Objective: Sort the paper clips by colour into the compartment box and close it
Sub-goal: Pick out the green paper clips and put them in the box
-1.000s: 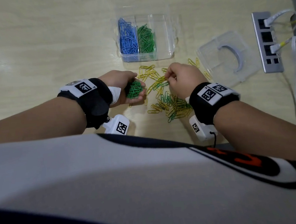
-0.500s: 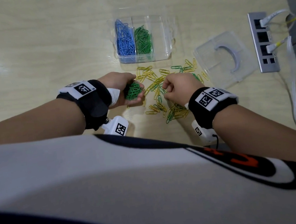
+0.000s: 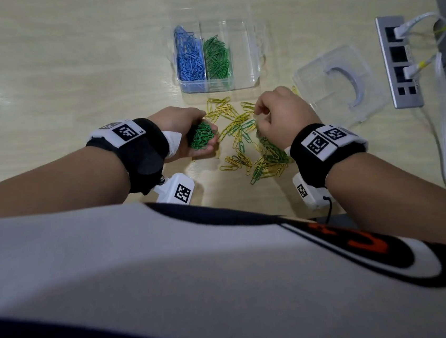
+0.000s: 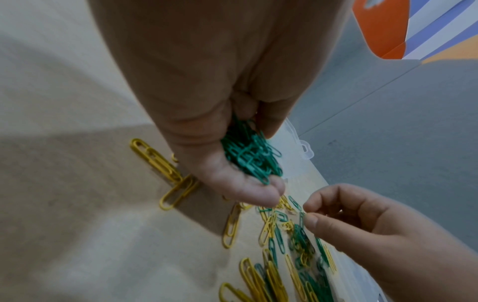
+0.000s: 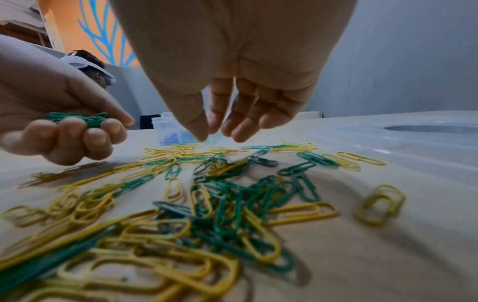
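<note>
Clear plastic compartment box [image 3: 251, 55] standing open on the pale wooden table [image 3: 69, 75], its left compartment filled with blue paper clips [image 3: 189, 59], the middle one with green paper clips [image 3: 217, 58], the right one without clips; the detached clear lid [image 3: 339, 85] lies on the table to the right of the box, beside a grey socket strip [image 3: 397, 62] with white cables plugged in. Between box and person, a loose scatter of yellow and green paper clips [image 3: 243, 139] lies flat on the table. Left hand [image 3: 185, 134], palm up with fingers curled, cups a bundle of green clips [image 3: 202, 138] just left of the scatter and near the table surface. Right hand [image 3: 282, 115] is poised over the scatter's right part, its fingers [image 5: 240, 114] hanging down with tips drawn close to the thumb just above the clips; the right wrist view shows nothing held between them. Black wrist bands with printed markers sit on both forearms
</note>
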A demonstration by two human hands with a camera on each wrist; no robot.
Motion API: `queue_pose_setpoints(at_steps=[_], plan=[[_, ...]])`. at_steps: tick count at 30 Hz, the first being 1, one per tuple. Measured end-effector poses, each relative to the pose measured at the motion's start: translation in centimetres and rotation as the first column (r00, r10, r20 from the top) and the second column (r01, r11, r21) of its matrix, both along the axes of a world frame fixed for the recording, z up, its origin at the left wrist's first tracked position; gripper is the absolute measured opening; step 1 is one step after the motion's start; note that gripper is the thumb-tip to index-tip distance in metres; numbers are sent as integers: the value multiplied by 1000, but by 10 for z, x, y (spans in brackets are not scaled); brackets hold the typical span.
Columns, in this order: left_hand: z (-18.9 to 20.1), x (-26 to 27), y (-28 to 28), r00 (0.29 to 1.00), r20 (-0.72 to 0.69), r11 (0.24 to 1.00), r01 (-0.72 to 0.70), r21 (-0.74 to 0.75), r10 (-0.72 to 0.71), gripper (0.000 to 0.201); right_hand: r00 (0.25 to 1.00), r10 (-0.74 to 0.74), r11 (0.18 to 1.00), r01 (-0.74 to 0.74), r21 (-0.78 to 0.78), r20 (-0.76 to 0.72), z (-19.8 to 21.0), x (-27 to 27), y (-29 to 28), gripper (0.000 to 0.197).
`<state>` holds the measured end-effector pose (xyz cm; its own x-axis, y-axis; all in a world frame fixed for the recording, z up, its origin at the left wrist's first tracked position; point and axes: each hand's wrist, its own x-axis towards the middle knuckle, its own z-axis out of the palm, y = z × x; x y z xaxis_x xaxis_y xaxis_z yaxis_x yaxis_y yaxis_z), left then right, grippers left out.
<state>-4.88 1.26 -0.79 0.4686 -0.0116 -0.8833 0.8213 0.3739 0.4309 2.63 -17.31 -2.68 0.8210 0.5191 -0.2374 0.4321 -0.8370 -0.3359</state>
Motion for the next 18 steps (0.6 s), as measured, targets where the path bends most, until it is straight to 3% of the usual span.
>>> queue_pose_setpoints(at_steps=[2,5,11,18], plan=[[1,0,-1,1000,-2,1000,-8,-4,8,41,998,45,998,-47,-40,-54,0,-6,3,12],[1,0,-2,1000,-3,1000,-5,-2,5,41,987,106,980,-125,-156,-125,-4,-17,11,27],[-1,0,0,1000,-2,1000,9,8,-9,42,991,127,964,-135,-228,-48,-10,-19,21,19],[-1,-1,0,1000,0,1000,3,2,-3,42,983,154,930,-178,-322,-98,-10,-14,24,15]])
